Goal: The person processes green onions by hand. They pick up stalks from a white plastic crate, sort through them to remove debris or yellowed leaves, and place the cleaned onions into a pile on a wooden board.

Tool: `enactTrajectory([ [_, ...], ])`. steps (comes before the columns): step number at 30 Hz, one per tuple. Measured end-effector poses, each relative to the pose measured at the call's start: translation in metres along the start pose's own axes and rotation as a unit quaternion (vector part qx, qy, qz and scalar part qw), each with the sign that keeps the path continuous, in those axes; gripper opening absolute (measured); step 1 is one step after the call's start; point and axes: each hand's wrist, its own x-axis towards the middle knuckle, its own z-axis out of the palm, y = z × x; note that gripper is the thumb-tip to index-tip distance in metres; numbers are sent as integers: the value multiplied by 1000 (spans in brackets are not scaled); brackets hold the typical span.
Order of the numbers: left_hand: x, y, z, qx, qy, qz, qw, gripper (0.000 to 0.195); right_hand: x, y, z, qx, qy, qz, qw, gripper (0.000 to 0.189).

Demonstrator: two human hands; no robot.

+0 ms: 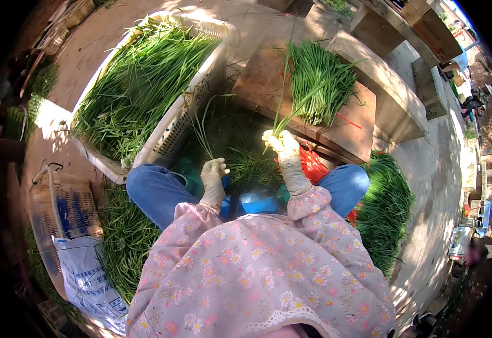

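My left hand [214,174], in a pale glove, pinches a few thin green stalks [202,133] that rise towards the crate. In my gloved right hand [283,143] are several longer green stalks [286,84], their tips pointing away from me. Just beyond the right hand, a thick bundle of green stalks [320,82] lies on a wooden board [263,80], cut ends towards me. Red ties [311,164] are heaped beside my right wrist. Loose greens [250,164] lie on the ground between my knees.
A white plastic crate [199,80] full of long greens stands ahead on the left. More greens [383,211] are piled by my right knee. At left are a worn basket [77,203], a white printed sack [87,274] and loose greens [123,241]. A concrete block [377,84] borders the board.
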Motion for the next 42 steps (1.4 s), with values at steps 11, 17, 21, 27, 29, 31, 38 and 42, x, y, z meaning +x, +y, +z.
enactTrajectory([
  [11,-6,-12,-12,54,8,-191,980,14,94,-102,-69,15,115,-93,989,15],
  [17,-4,-16,-15,96,-52,-181,977,14,185,-100,-159,-118,169,-31,978,17],
  [21,1,-25,-17,141,-65,-194,969,28,205,-22,-189,-411,110,141,894,19],
  [27,-15,49,0,120,-52,92,987,51,162,-29,-169,-535,281,-213,767,34],
  [29,-7,91,9,92,-68,152,982,42,148,-30,-145,-481,216,-276,803,32],
  [31,18,142,19,107,-68,200,972,37,114,-43,-100,-406,113,-249,872,34],
  [38,162,246,68,426,-1,335,840,51,69,8,-42,-330,-62,-127,933,37],
  [42,242,261,79,625,26,274,731,81,56,19,-9,-306,-121,-56,943,39],
])
